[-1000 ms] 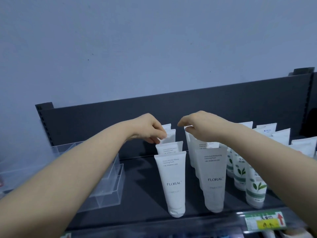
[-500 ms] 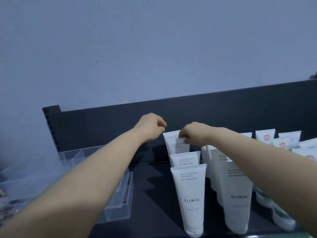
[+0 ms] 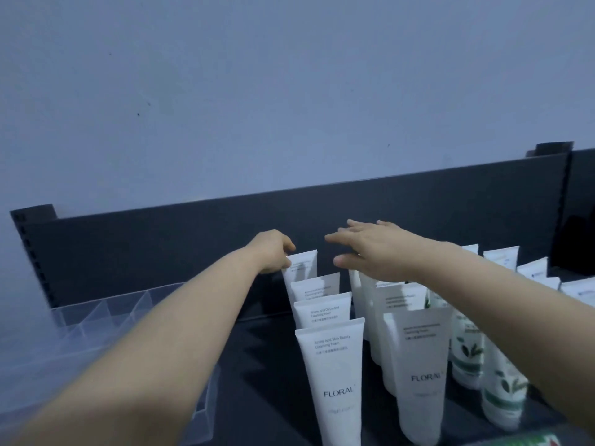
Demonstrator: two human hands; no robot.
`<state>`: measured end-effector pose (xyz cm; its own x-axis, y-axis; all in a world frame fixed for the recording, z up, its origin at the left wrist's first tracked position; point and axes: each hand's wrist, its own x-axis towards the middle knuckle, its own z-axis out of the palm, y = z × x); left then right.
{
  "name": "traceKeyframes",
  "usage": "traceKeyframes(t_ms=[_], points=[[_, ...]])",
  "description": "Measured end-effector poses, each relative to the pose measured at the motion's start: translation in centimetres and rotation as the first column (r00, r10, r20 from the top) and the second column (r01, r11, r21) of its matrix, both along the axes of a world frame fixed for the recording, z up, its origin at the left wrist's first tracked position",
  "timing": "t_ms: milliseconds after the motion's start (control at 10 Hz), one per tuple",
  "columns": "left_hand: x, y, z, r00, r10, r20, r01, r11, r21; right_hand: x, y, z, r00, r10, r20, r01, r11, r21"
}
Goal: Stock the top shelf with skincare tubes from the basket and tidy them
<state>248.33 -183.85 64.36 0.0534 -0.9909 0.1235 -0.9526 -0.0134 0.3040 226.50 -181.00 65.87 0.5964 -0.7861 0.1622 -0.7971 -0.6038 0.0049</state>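
The left hand (image 3: 273, 252) has its fingers curled on the upper left corner of the rear tube (image 3: 302, 263). It pinches the flat sealed edge, most likely to pull this tube straight behind the others. The right hand (image 3: 380, 249) is opened, with the fingers spread and almost straight, and it holds nothing. It hangs over the tops of the neighbouring row (image 3: 396, 304). The palm hides these tops, so it cannot be told whether it touches them. Probably it is ready to press them level or to steady them.

The rear tube stands last in a line of four white tubes, each on its cap with the sealed end up. The front tube (image 3: 335, 381) of this line carries the word FLORAL. The tubes lean a little backward, so each label shows above the one before it, which serves for display. To the right of the two white rows stand tubes with green leaves (image 3: 467, 355). All of them are on the dark shelf (image 3: 267, 365), before its back panel (image 3: 161, 252). A clear plastic organizer (image 3: 106, 320) sits at the left. The basket is not in view.
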Motion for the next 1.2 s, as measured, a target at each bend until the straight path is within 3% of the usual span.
traceKeyframes(t_ms=[400,700,800,1000,1200], points=[[-0.6,0.6,-0.2,0.977,-0.072,-0.201,0.085,0.995,0.056,-2.0,0.4,-1.7,1.000,-0.015,0.001,0.015,0.999,0.045],[-0.9,0.5,-0.2,0.989,-0.092,-0.113,0.097,0.994,0.041,-2.3,0.4,-1.6,1.000,-0.012,0.015,0.011,0.999,0.047],[-1.4,1.6,0.7,0.995,-0.088,-0.043,0.087,0.996,-0.019,-2.7,0.6,-1.3,1.000,-0.009,0.002,0.009,1.000,0.028],[-2.6,6.0,2.5,0.938,-0.017,0.346,0.023,1.000,-0.014,-3.4,1.6,-1.6,1.000,0.017,0.009,-0.017,0.999,-0.051],[-5.8,11.6,3.2,0.913,0.050,0.405,-0.002,0.993,-0.118,-5.2,4.1,-1.8,0.997,0.054,0.047,-0.049,0.993,-0.103]])
